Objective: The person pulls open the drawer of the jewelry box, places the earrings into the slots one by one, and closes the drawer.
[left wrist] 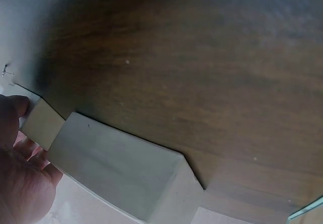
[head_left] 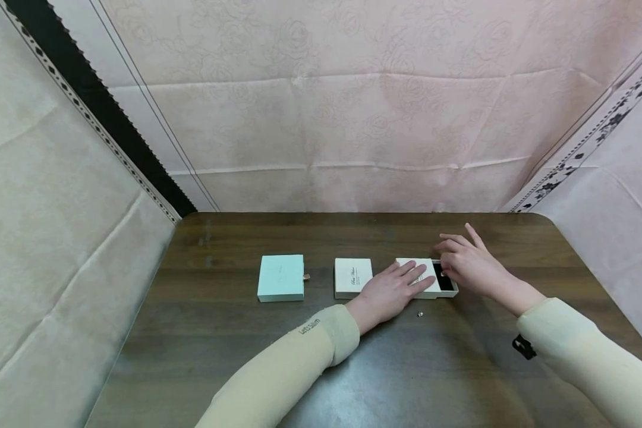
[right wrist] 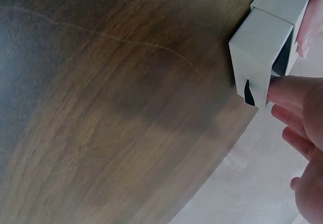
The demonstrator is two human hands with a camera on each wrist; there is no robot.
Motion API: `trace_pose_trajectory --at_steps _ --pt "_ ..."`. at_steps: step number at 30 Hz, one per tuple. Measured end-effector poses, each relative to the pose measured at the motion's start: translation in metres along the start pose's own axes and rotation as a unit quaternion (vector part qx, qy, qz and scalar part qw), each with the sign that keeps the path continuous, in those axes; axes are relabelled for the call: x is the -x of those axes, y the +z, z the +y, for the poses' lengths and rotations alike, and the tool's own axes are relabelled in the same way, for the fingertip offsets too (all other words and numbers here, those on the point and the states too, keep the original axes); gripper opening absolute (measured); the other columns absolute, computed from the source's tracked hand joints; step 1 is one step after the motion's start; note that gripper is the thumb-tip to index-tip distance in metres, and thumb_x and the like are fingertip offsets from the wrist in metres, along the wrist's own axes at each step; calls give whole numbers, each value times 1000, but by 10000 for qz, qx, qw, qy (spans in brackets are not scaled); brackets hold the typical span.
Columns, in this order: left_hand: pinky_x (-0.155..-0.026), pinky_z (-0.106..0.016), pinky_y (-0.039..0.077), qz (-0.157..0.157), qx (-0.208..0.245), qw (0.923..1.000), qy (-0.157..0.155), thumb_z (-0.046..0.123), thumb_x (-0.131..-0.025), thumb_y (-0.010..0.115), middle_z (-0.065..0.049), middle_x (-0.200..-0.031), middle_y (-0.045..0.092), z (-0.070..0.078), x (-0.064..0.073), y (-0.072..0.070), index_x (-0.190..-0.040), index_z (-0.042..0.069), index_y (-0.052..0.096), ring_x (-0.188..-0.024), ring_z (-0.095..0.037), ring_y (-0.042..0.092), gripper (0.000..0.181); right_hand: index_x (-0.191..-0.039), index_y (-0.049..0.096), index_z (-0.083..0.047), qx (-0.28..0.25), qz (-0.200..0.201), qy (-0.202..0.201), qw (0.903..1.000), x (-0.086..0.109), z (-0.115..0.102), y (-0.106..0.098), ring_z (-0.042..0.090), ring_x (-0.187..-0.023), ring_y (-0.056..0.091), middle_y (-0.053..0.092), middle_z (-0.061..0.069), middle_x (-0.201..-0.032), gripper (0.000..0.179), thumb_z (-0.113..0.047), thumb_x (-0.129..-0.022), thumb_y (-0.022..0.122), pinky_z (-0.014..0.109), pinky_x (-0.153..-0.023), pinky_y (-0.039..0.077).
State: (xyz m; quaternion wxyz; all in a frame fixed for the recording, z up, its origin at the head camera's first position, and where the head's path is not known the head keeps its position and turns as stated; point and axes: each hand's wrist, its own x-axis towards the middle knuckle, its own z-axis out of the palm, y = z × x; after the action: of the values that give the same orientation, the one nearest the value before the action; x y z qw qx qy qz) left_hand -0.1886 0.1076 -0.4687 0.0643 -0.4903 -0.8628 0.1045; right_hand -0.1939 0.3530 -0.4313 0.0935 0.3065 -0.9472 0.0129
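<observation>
My left hand (head_left: 390, 291) lies with spread, fairly straight fingers across the right white box (head_left: 414, 261). From that box's right end a white drawer (head_left: 448, 293) with a black lining is slid partway out. My right hand (head_left: 468, 264) is over it, its fingertips down at the lining and another finger raised. A small shiny piece (head_left: 443, 273) shows there beside the fingertips; I cannot tell whether they pinch it. In the right wrist view a black ribbon tab (right wrist: 249, 93) sticks out of the drawer's front. A tiny shiny stud (head_left: 419, 314) lies on the table just in front of this box.
Another white box (head_left: 352, 276) with dark print stands left of my left hand. Farther left is a mint-green box (head_left: 280, 278) with a small tab on its right side. All stand on a brown wooden table (head_left: 219, 356), with pale cloth (head_left: 326, 119) hanging behind it.
</observation>
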Motion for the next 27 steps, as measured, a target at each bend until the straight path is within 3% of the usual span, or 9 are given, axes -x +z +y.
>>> trace_pose_trajectory --at_steps 13,18,27 --pt "-127 -32 33 35 8 10000 21 19 -118 40 2 -175 32 1 0 1 -171 33 30 -161 -16 29 56 -75 69 -19 -127 99 83 9998 0 -2 -2 46 -136 55 73 17 -124 27 -1 -80 89 77 -123 11" --pt "-127 -33 32 -5 10 10000 11 19 -118 40 3 -175 31 1 0 0 -171 34 29 -161 -16 29 57 -78 69 -19 -393 436 111 9982 2 -3 -9 47 -135 54 72 19 -126 29 -2 -79 91 74 -126 8" --pt "-126 -33 34 -9 10 10000 27 19 -117 42 3 -175 32 -1 0 0 -171 33 29 -161 -16 30 57 -79 68 -22 -786 1072 18 9911 16 -14 -16 46 -130 57 74 17 -124 31 -6 -73 94 76 -124 13"
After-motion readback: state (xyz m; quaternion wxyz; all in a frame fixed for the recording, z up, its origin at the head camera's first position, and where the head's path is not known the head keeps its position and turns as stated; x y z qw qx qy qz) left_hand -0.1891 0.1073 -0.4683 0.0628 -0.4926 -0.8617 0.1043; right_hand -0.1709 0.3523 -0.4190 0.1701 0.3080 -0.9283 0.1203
